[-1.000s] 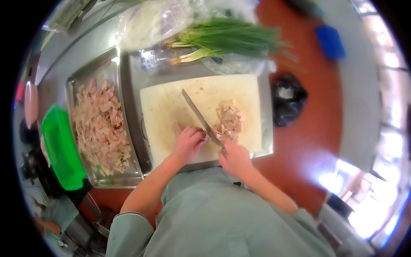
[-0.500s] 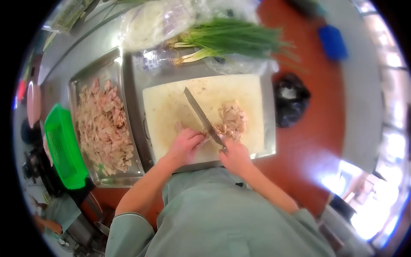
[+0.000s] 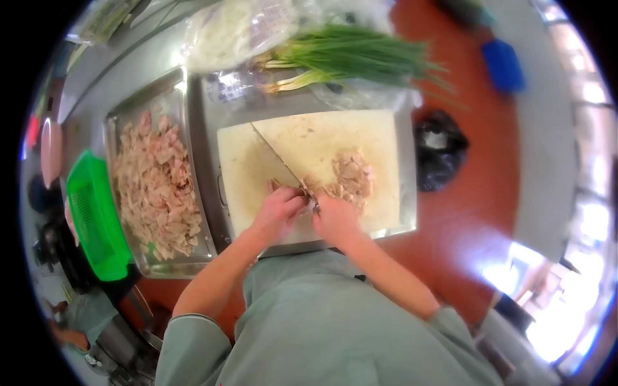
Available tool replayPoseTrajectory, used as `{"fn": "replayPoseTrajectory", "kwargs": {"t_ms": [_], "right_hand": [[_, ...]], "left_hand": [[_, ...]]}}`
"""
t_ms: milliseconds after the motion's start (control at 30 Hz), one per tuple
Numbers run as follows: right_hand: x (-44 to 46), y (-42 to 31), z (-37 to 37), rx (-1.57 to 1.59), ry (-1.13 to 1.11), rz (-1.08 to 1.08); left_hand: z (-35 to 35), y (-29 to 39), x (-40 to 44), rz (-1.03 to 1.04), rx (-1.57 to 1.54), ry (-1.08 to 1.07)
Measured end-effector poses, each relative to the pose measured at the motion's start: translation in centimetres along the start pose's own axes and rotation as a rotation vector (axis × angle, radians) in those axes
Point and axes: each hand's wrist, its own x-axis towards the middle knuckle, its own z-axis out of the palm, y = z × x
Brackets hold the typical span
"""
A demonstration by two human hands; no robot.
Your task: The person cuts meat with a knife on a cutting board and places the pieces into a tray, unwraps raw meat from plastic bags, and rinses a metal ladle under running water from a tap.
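Note:
My right hand [image 3: 338, 220] is closed round the handle of a knife [image 3: 278, 155], whose blade slants up and left across a white cutting board [image 3: 367, 128]. Close beside the blade, my left hand [image 3: 280, 211] has its fingers bent down on a piece of meat [image 3: 275, 184], most of which they cover. A pile of sliced meat [image 3: 353, 172] lies on the board to the right of the blade, above my right hand. Left of the board, a metal tray [image 3: 187, 122] holds a large heap of cut meat [image 3: 154, 180].
Green onions [image 3: 351, 56] and clear plastic bags [image 3: 235, 35] lie beyond the board. A green basket [image 3: 96, 219] stands left of the tray. A black plastic bag [image 3: 440, 151] is right of the board. At lower left, part of another person [image 3: 87, 315] shows.
My right hand and the knife have moved left, nearer my left hand, and the blade now lies at a flatter slant. My left hand stays in about the same place.

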Motion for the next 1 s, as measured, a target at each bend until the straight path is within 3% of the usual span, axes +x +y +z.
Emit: {"fn": "replayPoseTrajectory", "kwargs": {"t_ms": [133, 233, 400, 533, 633, 733, 833, 1000], "right_hand": [[-3.2, 0.6, -2.4, 0.041, 0.011, 0.04], [-6.4, -0.3, -4.9, 0.038, -0.18, 0.142], [-1.2, -0.4, -0.6, 0.006, -0.036, 0.031], [-0.9, 0.8, -1.2, 0.082, 0.055, -0.09], [-4.9, 0.2, -4.1, 0.073, -0.114, 0.094], [-6.2, 0.1, -3.7, 0.049, -0.179, 0.109], [-1.4, 0.4, 0.8, 0.036, -0.055, 0.061], [-0.1, 0.1, 0.0, 0.041, -0.005, 0.012]], "left_hand": [[-0.2, 0.6, 0.4, -0.045, 0.002, 0.058], [0.1, 0.4, 0.3, -0.04, -0.006, 0.078], [0.2, 0.3, 0.2, -0.053, -0.009, 0.082], [0.1, 0.4, 0.4, -0.069, 0.024, 0.075], [0.3, 0.6, -0.2, -0.078, 0.008, 0.116], [0.6, 0.2, -0.1, -0.052, -0.008, 0.132], [0.9, 0.1, -0.3, -0.048, 0.01, 0.132], [0.7, -0.1, -0.3, -0.058, 0.084, 0.122]]}}
